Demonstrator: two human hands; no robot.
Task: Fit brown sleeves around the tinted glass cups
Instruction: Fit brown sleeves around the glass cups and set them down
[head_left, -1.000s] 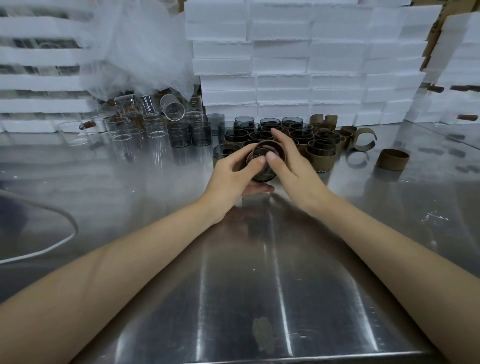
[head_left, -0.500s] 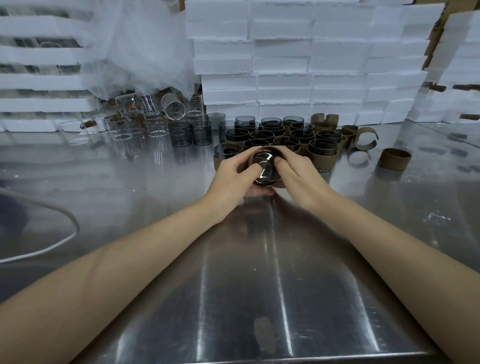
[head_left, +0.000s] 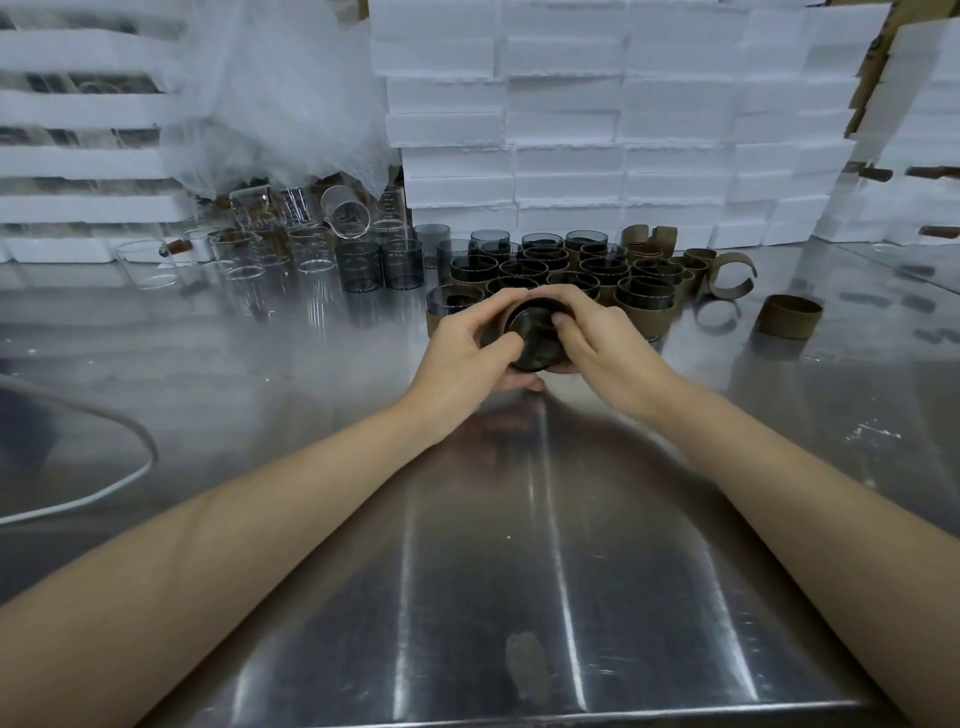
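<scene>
Two bare forearms (head_left: 270, 514), bare left hand (head_left: 460, 356), bare right hand (head_left: 605, 345), short fingernails (head_left: 559, 320)

Dim, cool overhead light streaks glare down the steel table (head_left: 519, 545); edges bow.

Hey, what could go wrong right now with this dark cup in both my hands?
The tinted cup, gripped by the left hand and right hand over the steel table, might slip and crack. The sleeved cups crowd just behind both hands; a forward push may topple them.
</scene>
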